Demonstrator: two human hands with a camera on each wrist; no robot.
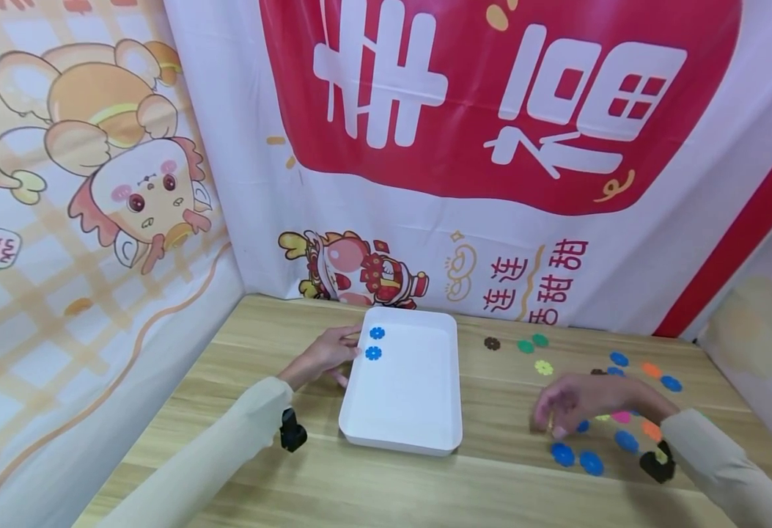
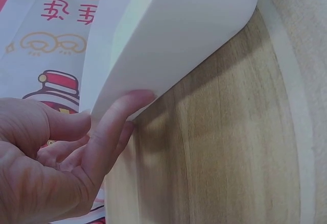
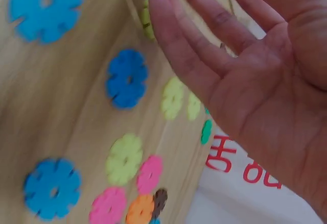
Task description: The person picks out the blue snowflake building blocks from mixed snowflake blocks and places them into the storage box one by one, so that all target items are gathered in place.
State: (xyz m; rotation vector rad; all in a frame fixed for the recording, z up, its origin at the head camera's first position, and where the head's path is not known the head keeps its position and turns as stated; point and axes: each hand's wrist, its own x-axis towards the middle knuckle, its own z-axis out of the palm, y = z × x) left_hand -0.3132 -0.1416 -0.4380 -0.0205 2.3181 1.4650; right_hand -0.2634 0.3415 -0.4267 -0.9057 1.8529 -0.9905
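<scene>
A shallow white tray (image 1: pixel 402 411) stands on the wooden table, with two blue flower-shaped discs (image 1: pixel 374 353) inside near its left wall. My left hand (image 1: pixel 329 352) grips the tray's left side. In the left wrist view, the thumb meets the tray's rim and a finger lies along its outer wall. My right hand (image 1: pixel 577 403) hovers over scattered flower discs at the right, its fingers loosely bent. Beside those fingertips in the right wrist view shows a yellow-green disc (image 3: pixel 146 20), partly hidden by a finger. Two blue discs (image 1: pixel 562 454) lie just in front of that hand.
Several orange, pink, blue and yellow discs (image 1: pixel 651 430) spread over the table's right part. Brown (image 1: pixel 492 343) and green discs (image 1: pixel 526 346) lie behind, near the printed cloth (image 1: pixel 478 220) that hangs along the back edge. Another printed cloth (image 1: pixel 95 293) borders the left.
</scene>
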